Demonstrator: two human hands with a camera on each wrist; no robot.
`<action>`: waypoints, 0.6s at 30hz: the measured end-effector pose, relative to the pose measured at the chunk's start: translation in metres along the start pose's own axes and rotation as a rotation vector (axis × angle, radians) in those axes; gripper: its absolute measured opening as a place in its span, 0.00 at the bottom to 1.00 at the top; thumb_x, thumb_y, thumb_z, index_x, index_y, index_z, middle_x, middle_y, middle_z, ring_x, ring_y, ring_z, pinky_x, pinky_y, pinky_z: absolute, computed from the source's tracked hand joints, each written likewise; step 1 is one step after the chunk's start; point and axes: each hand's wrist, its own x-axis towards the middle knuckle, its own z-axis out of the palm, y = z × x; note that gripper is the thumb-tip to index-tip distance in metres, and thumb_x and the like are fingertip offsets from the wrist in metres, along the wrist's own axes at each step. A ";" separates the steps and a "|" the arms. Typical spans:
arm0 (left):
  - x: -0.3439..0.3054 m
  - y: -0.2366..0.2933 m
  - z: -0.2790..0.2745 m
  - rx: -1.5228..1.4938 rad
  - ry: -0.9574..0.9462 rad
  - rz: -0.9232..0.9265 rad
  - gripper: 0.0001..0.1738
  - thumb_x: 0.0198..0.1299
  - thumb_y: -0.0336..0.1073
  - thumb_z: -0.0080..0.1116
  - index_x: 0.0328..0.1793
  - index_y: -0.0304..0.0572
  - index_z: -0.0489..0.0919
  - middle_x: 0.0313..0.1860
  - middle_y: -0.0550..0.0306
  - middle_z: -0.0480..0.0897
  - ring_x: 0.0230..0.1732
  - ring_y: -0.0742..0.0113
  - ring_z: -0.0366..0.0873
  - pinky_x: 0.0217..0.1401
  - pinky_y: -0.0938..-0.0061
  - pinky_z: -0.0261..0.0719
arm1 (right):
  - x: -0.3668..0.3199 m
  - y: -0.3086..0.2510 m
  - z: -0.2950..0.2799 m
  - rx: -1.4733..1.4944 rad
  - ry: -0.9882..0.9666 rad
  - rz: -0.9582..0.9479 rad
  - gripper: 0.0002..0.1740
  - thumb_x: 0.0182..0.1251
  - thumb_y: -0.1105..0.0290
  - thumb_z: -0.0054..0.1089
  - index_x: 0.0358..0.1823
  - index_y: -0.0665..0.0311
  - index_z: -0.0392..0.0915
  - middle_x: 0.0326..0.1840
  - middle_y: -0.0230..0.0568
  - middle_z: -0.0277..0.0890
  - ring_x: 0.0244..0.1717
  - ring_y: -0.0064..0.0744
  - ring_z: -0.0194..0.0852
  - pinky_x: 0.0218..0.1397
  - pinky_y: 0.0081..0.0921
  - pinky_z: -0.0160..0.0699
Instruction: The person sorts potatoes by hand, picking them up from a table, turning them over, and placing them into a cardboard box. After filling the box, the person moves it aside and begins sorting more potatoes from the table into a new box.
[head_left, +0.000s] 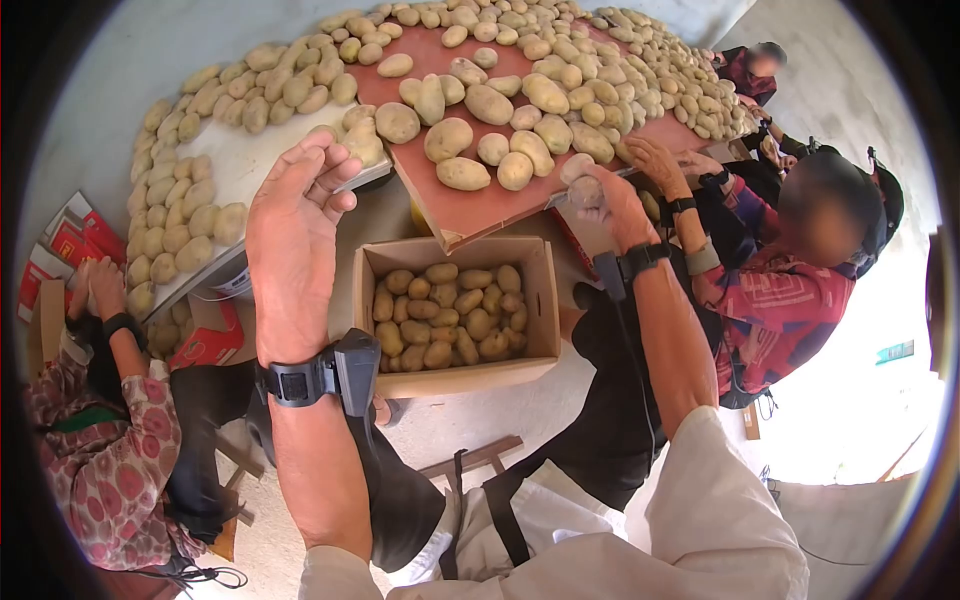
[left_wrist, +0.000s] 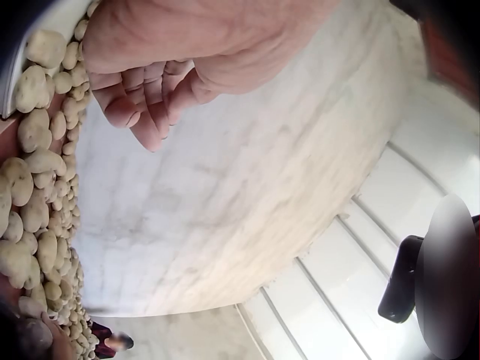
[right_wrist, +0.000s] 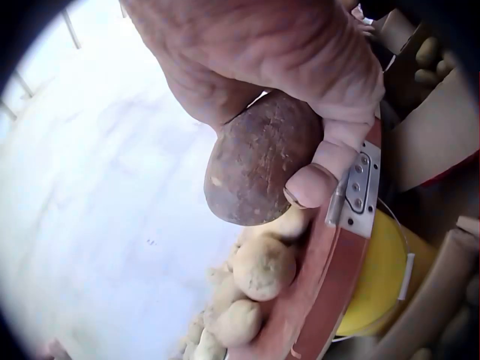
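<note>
My right hand [head_left: 615, 205] grips a potato [right_wrist: 259, 161] between thumb and fingers at the front edge of the reddish tabletop [head_left: 450, 205]. Its skin looks darker in the right wrist view than that of the pale potatoes behind it. My left hand [head_left: 298, 225] is raised over the corner of the white tabletop [head_left: 240, 155], fingers loosely bent and nothing held, as the left wrist view [left_wrist: 187, 45] also shows. Below and between the hands stands a cardboard box [head_left: 455, 385] with many potatoes [head_left: 440, 318] in it.
Potatoes are heaped along both tabletops. A yellow bucket [right_wrist: 379, 270] stands under the hinged edge. To the right sits a person in a red patterned top [head_left: 780, 290]; another person's hands [head_left: 95, 290] are at the left, beside red-and-white cartons [head_left: 75, 245].
</note>
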 end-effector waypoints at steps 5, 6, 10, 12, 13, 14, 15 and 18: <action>-0.001 -0.003 0.006 0.000 0.003 -0.004 0.20 0.72 0.38 0.55 0.64 0.31 0.75 0.50 0.56 0.81 0.52 0.68 0.78 0.50 0.74 0.73 | 0.027 0.019 -0.019 -0.150 0.132 -0.140 0.17 0.71 0.55 0.63 0.45 0.62 0.80 0.33 0.35 0.82 0.31 0.28 0.82 0.25 0.27 0.81; -0.005 -0.003 0.008 -0.011 0.012 0.000 0.18 0.72 0.36 0.54 0.62 0.33 0.76 0.49 0.55 0.82 0.51 0.68 0.79 0.49 0.74 0.73 | 0.031 0.028 -0.026 -0.164 0.121 -0.168 0.17 0.71 0.55 0.63 0.46 0.62 0.80 0.34 0.35 0.82 0.31 0.29 0.82 0.25 0.27 0.81; -0.009 -0.003 0.011 0.001 0.008 -0.003 0.18 0.72 0.36 0.54 0.62 0.33 0.76 0.49 0.55 0.82 0.52 0.67 0.79 0.50 0.74 0.73 | 0.019 0.023 -0.028 0.155 0.126 0.106 0.16 0.72 0.56 0.62 0.47 0.62 0.79 0.35 0.37 0.83 0.31 0.31 0.83 0.25 0.27 0.81; -0.009 -0.003 0.013 0.002 0.011 0.002 0.17 0.72 0.36 0.54 0.62 0.33 0.77 0.50 0.55 0.82 0.52 0.67 0.79 0.50 0.73 0.73 | 0.015 0.015 -0.023 0.175 0.166 0.135 0.16 0.72 0.56 0.62 0.48 0.61 0.79 0.35 0.37 0.83 0.30 0.31 0.83 0.25 0.26 0.80; -0.013 -0.004 0.013 0.001 0.009 0.008 0.17 0.72 0.36 0.54 0.62 0.33 0.77 0.50 0.55 0.82 0.52 0.67 0.79 0.50 0.73 0.73 | 0.012 0.012 -0.021 0.195 0.204 0.155 0.16 0.72 0.56 0.62 0.49 0.60 0.79 0.35 0.36 0.83 0.29 0.31 0.83 0.24 0.26 0.79; -0.013 -0.004 0.013 0.004 0.010 0.012 0.17 0.73 0.36 0.54 0.61 0.33 0.77 0.50 0.55 0.82 0.52 0.67 0.79 0.50 0.73 0.73 | 0.013 0.014 -0.023 0.195 0.204 0.155 0.16 0.72 0.56 0.62 0.49 0.60 0.79 0.35 0.36 0.83 0.29 0.31 0.83 0.24 0.26 0.79; -0.013 -0.004 0.013 0.007 0.011 0.016 0.17 0.73 0.37 0.54 0.61 0.33 0.77 0.49 0.55 0.82 0.51 0.67 0.79 0.50 0.73 0.73 | 0.015 0.015 -0.025 0.236 0.193 0.164 0.16 0.73 0.56 0.62 0.49 0.59 0.79 0.36 0.35 0.83 0.31 0.31 0.83 0.26 0.27 0.80; -0.010 -0.005 0.013 0.006 0.010 0.007 0.17 0.73 0.37 0.53 0.61 0.33 0.77 0.49 0.55 0.82 0.51 0.67 0.79 0.50 0.73 0.73 | 0.010 0.015 -0.026 0.318 0.226 0.182 0.15 0.73 0.56 0.63 0.51 0.57 0.79 0.40 0.33 0.83 0.38 0.30 0.83 0.32 0.30 0.81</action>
